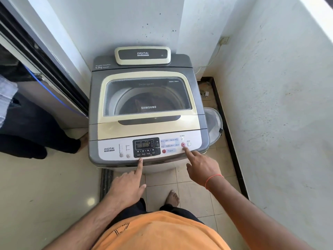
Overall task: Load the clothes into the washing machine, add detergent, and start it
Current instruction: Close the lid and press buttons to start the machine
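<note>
A grey and cream top-load washing machine (201,98) stands in a corner with its glass lid (147,121) down. Dark clothes (153,101) show dimly through the glass inside the drum. The display (144,144) on the control panel (111,149) is lit with digits. My right hand (201,168) points its straight index finger at the red start/pause button (183,144), with the fingertip just below it. My left hand (126,186) stretches its index finger to the panel's front edge under the Soak and Wash labels. Neither hand holds anything.
A pale plastic basket (214,123) sits between the machine and the right wall. Another person's dark-trousered legs (36,134) stand at the left by a sliding door frame (54,69). A floor drain grate (106,183) lies in front of the machine.
</note>
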